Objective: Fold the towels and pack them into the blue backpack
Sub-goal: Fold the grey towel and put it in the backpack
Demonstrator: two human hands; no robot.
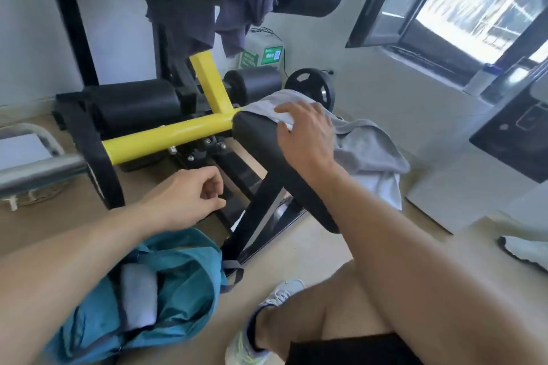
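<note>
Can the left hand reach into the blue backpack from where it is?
Probably yes. The left hand hangs empty just above the backpack, whose top gapes open with a rolled towel already inside. Nothing lies between them.

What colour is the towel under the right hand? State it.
Light grey towel, under the right hand; head view.

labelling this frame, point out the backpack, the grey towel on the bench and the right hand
backpack (189, 281), head view, blue fabric beside the opening
grey towel (367, 145), head view, draped part off the pad
right hand (308, 133), head view, back of hand
</note>
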